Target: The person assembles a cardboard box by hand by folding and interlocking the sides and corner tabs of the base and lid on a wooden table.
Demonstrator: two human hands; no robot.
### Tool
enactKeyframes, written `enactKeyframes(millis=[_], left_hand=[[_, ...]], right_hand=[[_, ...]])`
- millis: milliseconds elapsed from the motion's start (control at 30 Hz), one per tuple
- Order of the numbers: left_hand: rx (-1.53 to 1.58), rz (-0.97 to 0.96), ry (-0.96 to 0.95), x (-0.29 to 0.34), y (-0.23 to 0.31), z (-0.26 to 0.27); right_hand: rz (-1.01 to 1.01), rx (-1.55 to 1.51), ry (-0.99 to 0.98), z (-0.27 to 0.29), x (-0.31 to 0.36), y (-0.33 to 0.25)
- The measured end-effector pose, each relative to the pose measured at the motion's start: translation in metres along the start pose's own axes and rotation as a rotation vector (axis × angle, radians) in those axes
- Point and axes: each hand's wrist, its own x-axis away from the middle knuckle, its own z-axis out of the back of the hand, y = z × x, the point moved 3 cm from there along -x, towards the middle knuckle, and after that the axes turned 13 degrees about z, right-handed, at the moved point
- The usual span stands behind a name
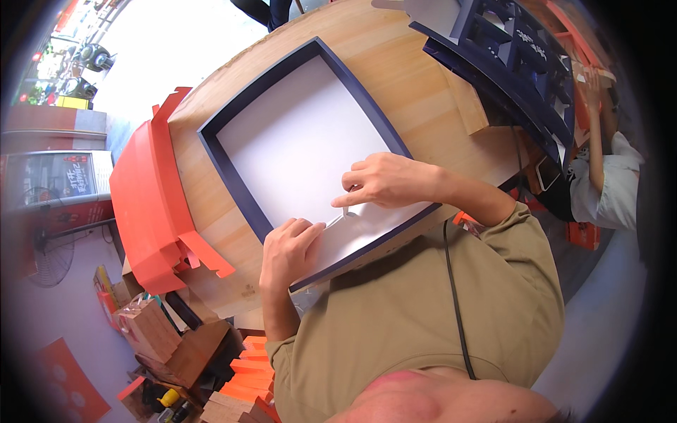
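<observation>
Left hand (285, 247) lies flat in the tray (233, 166) on the tabletop (395, 56), steadying it; right hand (384, 182) fingers pinch a strip (337, 220) just beside the left fingers

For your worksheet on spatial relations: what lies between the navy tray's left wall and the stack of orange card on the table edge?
In the head view, only bare wooden tabletop separates the tray wall from the orange card stack.

Matt navy cardboard tray (233, 166) with smooth white lining, varnished wooden table (395, 63)
</observation>
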Motion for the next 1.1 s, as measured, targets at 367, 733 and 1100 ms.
enactKeyframes(millis=[367, 733, 1100], left_hand=[[-0.044, 0.026, 0.016, 0.002, -0.004, 0.001], [0.133, 0.161, 0.027, 0.017, -0.011, 0.026], [0.242, -0.006, 0.174, 0.063, -0.035, 0.035]], right_hand=[[-0.009, -0.015, -0.091, -0.003, 0.004, 0.001], [-0.211, -0.228, 0.16, 0.056, 0.024, -0.005], [-0.235, -0.086, 0.334, 0.037, 0.102, -0.03]])
